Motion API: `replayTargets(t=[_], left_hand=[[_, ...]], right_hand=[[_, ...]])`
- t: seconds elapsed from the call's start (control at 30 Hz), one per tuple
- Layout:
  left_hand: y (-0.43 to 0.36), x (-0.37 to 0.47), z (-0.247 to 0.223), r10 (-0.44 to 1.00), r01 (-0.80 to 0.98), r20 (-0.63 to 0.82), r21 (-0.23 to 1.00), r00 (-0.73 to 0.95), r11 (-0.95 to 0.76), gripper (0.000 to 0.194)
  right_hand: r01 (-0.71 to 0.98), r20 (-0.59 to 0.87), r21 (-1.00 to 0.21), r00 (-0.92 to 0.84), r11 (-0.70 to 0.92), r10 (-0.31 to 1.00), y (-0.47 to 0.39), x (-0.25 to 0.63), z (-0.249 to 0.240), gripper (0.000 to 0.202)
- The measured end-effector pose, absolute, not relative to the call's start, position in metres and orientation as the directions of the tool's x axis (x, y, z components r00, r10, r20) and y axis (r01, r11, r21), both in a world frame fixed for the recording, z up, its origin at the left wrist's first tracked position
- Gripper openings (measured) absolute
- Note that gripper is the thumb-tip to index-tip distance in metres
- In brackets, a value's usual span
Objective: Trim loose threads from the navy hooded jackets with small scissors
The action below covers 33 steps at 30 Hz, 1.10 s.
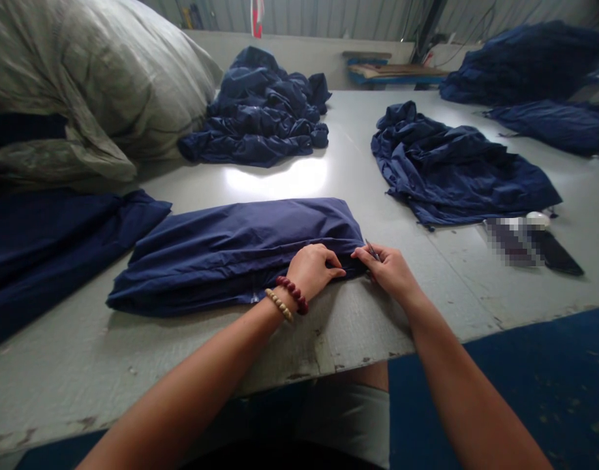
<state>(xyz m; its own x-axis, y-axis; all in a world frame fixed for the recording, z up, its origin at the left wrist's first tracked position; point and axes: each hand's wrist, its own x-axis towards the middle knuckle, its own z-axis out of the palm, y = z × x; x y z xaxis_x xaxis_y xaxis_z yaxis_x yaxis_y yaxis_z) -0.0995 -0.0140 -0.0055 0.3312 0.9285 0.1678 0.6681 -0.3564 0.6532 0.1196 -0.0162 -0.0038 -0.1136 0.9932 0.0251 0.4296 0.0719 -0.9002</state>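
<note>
A folded navy blue garment (241,235) lies lengthwise on the pale table in front of me. My left hand (313,266), with two beaded bracelets at the wrist, rests at its near right part, thumb and fingers pinched on the cloth. At the garment's right end is my right hand (385,264), closed around small thread snips (372,250) whose pointed metal tip sticks up between the fingers. The right thumb and forefinger also meet the edge of the cloth. What lies under both hands is hidden.
Crumpled navy garments stand in a heap (267,111) at the back and another pile (456,166) at right. A phone-like dark slab (556,251) lies near the right edge. Left are a big grey-white sack (133,72) and more navy cloth (49,241). The table edge (299,376) is close.
</note>
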Motion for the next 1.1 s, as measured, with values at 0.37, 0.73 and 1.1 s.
replayTargets(t=[0.37, 0.73, 1.1], left_hand=[[-0.005, -0.115, -0.005, 0.97, 0.413, 0.089, 0.893, 0.225, -0.178, 0.006], [-0.01, -0.11, -0.01, 0.961, 0.446, 0.152, 0.861, 0.23, -0.243, 0.011], [-0.01, -0.112, -0.01, 0.962, 0.408, 0.138, 0.884, 0.236, -0.227, 0.012]], right_hand=[[0.523, 0.087, -0.832, -0.212, 0.188, 0.973, -0.022, 0.12, 0.0, 0.042], [0.599, 0.211, -0.706, -0.332, 0.378, 0.919, -0.029, 0.124, -0.002, 0.032], [0.663, 0.218, -0.618, -0.372, 0.422, 0.902, -0.027, 0.129, -0.002, 0.033]])
